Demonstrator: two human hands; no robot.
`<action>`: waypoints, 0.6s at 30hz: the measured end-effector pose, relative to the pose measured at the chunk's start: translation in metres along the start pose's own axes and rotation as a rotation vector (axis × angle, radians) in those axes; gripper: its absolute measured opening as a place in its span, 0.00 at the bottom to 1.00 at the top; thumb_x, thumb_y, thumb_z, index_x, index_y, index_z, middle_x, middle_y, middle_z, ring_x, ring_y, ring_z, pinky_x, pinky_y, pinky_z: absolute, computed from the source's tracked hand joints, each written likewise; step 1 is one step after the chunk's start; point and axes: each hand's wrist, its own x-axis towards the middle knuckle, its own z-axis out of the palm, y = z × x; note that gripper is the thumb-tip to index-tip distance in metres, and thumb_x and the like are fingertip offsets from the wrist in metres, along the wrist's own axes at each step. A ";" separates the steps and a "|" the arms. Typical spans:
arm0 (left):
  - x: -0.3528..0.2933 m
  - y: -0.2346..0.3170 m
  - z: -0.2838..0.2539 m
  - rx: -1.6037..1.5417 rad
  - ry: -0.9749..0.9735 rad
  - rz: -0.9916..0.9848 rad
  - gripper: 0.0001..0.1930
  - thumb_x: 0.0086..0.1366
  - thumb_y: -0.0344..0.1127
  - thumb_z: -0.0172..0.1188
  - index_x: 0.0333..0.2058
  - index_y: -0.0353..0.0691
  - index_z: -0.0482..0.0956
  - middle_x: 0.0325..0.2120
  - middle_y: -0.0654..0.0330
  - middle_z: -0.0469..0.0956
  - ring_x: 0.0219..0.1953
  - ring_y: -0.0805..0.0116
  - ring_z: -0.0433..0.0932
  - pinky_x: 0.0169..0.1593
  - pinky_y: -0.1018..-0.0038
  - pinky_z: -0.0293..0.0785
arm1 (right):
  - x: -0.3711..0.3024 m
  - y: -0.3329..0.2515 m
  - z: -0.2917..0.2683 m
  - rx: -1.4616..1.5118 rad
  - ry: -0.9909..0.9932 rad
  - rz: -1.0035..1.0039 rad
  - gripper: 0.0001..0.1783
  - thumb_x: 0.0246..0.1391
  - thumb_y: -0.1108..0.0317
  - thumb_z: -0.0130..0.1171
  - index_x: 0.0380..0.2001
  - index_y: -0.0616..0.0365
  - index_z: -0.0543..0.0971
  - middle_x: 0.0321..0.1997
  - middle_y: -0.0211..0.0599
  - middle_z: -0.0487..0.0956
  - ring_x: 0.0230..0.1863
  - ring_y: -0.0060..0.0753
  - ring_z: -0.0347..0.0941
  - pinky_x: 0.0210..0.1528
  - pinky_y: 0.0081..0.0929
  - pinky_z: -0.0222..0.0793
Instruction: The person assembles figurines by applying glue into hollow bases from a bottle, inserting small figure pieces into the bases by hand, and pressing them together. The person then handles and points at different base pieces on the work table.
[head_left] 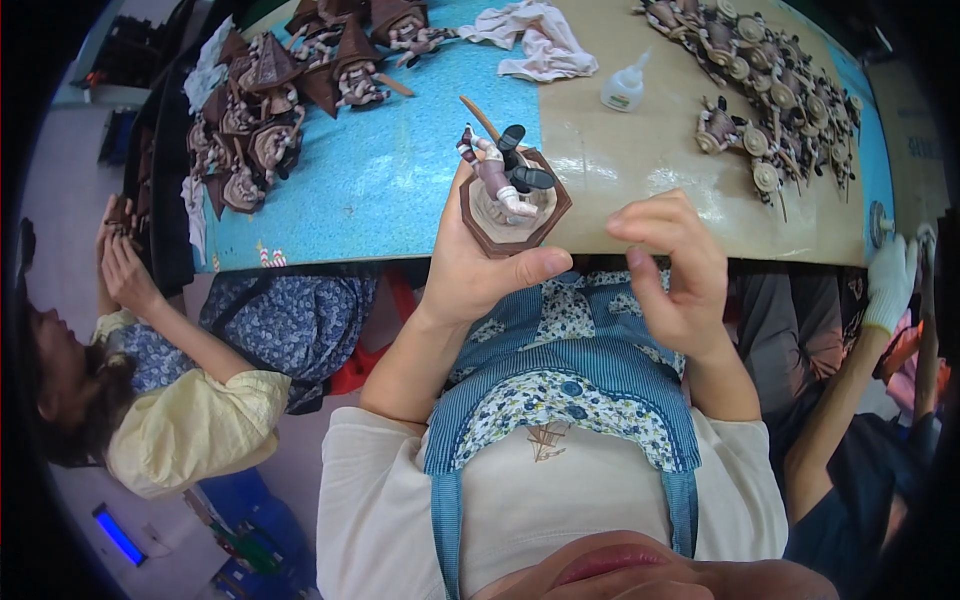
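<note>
Over the table's near edge, my left hand (455, 275) grips a small figurine (494, 180) with a brown six-sided base (560, 192). Pale and mauve-brown in body, the figurine has dark shoe-like ends and a thin tan stick jutting up. My left thumb lies along the near side of the base, and the other fingers are mostly hidden behind it. To the right, my right hand (685, 260) is raised with its fingers bent and the thumb apart. Nothing shows in it, and it does not touch the figurine.
Similar figurines with brown pointed pieces (270, 65) are heaped at left on the blue table (400, 150). More figurines (765, 90) with round tan parts crowd the right. A white cloth (540, 40) and a squeeze bottle (625, 88) lie beyond. People work on both sides.
</note>
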 end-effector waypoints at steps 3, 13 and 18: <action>-0.001 0.007 -0.002 -0.018 0.028 0.056 0.43 0.46 0.31 0.79 0.56 0.35 0.59 0.47 0.61 0.70 0.51 0.71 0.71 0.54 0.73 0.70 | 0.010 -0.003 0.011 -0.016 -0.050 -0.022 0.23 0.38 0.89 0.51 0.40 0.62 0.80 0.38 0.41 0.78 0.35 0.39 0.72 0.39 0.30 0.68; -0.005 0.004 -0.015 -0.079 0.113 0.196 0.45 0.49 0.22 0.73 0.61 0.35 0.53 0.49 0.57 0.68 0.53 0.69 0.71 0.53 0.72 0.73 | 0.050 -0.019 0.039 -0.036 -0.051 -0.059 0.25 0.38 0.79 0.64 0.46 0.60 0.79 0.46 0.47 0.75 0.43 0.42 0.71 0.45 0.31 0.67; -0.003 -0.001 -0.034 0.113 0.026 0.402 0.45 0.45 0.20 0.73 0.60 0.37 0.55 0.47 0.55 0.71 0.50 0.68 0.74 0.52 0.72 0.75 | 0.057 -0.022 0.055 -0.084 -0.156 -0.201 0.34 0.32 0.72 0.69 0.51 0.57 0.79 0.55 0.50 0.71 0.49 0.47 0.68 0.50 0.38 0.65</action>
